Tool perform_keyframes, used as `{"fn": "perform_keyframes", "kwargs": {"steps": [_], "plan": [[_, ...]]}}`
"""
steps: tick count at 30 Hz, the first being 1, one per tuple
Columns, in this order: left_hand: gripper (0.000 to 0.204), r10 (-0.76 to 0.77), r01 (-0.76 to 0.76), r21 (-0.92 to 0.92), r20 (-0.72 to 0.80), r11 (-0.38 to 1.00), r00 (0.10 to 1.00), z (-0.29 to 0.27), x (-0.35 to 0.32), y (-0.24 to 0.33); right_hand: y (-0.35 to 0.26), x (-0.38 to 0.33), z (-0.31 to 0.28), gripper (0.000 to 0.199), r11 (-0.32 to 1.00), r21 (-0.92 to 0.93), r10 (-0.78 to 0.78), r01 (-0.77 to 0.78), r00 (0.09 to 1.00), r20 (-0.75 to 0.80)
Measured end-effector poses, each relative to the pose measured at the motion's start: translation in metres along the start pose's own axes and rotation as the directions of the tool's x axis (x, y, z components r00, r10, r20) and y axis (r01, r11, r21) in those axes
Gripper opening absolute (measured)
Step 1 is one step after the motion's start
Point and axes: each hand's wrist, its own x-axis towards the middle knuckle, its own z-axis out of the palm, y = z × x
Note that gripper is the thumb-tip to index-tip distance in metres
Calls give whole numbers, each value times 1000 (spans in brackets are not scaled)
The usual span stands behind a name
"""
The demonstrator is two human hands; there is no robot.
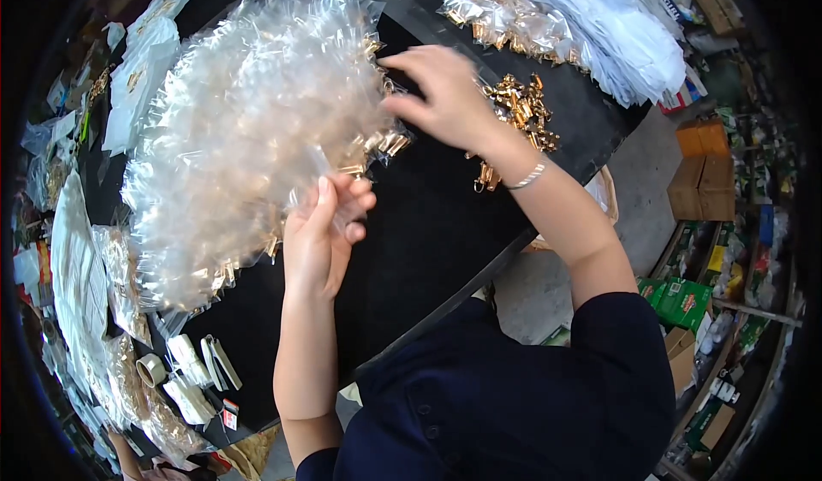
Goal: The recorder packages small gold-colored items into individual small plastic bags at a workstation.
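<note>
The right one of the hands is blurred, as are many heaped clear bags.

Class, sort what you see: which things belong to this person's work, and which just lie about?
Seemingly in use:
clear plastic in left hand
heap of clear bags by right hand
loose gold-coloured pieces

Apparently lying about:
tape roll
green boxes
cardboard boxes

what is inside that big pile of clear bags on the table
Gold-coloured pieces show along the edge of the pile, some near the right hand. Deeper in, overlapping plastic covers whatever is there, so I cannot tell.
</note>
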Motion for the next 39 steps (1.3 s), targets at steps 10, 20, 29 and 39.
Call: {"fn": "perform_keyframes", "kwargs": {"steps": [10,20,29,39], "plan": [[24,-101,101,4,87,995,991,11,-44,-31,75,-45,-62,37,850,-219,500,-479,865,48],[23,-68,66,-36,-40,997,997,-8,-50,-47,25,-50,-41,25,936,-170,335,-308,928,164],[21,-47,42,-61,-84,997,995,-4,-49,-39,-3,-60,-27,14,978,-110,197,-179,963,183],[15,71,-81,-52,-168,995,983,-19,-57,-46,-59,-84,-12,14,996,23,71,-81,954,292]]}}
